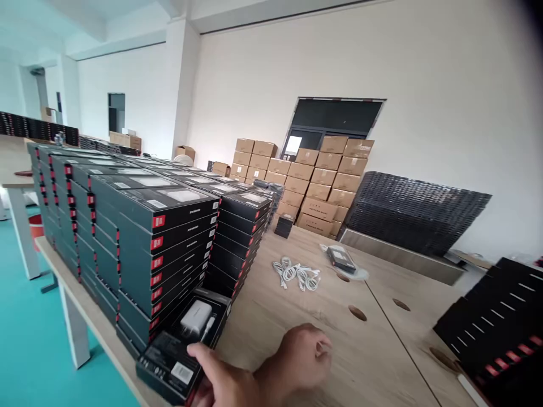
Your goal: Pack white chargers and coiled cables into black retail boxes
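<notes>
My right hand (223,376) grips the right side of a black box with a white label (167,364), thumb on top. Its fingers are partly hidden below the edge. Just beyond lies an open black box (218,302), with a white charger (196,317) and a white cable end (208,327) in view. My left hand (303,353) is curled into a fist over the wooden tabletop, right of the boxes. Whatever its fingers may hold is hidden. Several coiled white cables (297,273) lie on the table beyond that fist.
Tall stacks of black boxes (182,237) with red tabs line the table's left side. More black boxes (504,322) stand at the right. Another box (340,259) lies on clear plastic near holes in the tabletop (271,316). Cartons (314,175) and black trays (411,212) are piled behind.
</notes>
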Available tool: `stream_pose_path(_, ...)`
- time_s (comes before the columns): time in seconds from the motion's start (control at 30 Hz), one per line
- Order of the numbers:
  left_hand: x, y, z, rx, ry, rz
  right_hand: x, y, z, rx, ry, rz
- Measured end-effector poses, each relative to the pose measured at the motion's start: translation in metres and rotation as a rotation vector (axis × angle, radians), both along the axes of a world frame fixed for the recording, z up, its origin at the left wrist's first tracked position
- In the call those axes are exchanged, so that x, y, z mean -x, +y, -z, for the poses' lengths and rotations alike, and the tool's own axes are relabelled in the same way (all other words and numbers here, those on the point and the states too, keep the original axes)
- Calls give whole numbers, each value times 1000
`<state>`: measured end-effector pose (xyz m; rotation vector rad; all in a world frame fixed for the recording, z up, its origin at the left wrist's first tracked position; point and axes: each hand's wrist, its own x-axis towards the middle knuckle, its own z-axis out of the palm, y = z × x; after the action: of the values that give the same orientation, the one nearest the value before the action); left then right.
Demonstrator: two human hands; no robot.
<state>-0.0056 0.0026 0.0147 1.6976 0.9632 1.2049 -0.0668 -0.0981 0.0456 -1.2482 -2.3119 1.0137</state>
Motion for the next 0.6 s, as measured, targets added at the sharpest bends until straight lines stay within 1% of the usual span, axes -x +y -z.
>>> stream_pose_path(0.03, 2, -2, 1, -27, 40, 22, 12, 2, 1, -87, -84, 9)
stream_pose_path(0.1, 6, -4, 3, -66, 101, 57, 24, 3, 3, -239, -203, 18)
stream_pose_path(0.17, 8, -3, 4, -87, 139, 80, 26, 3, 5, -304, -229, 17)
stream_pose_path(0.3, 9, 0, 8, -95, 174, 103, 20, 4, 12, -360, -263, 52)
stream_pose_path(0.4, 7, 0, 10, -103, 183, 119, 16, 10, 26, -389, -232, 22)
stream_pose_path(0.5, 5, 0, 13, -106, 193, 121, 14, 17, 41, -371, -206, -20)
stream_pose_path(0.6, 2, 0, 16, -121, 212, 125, 14, 18, 47, -357, -239, -1)
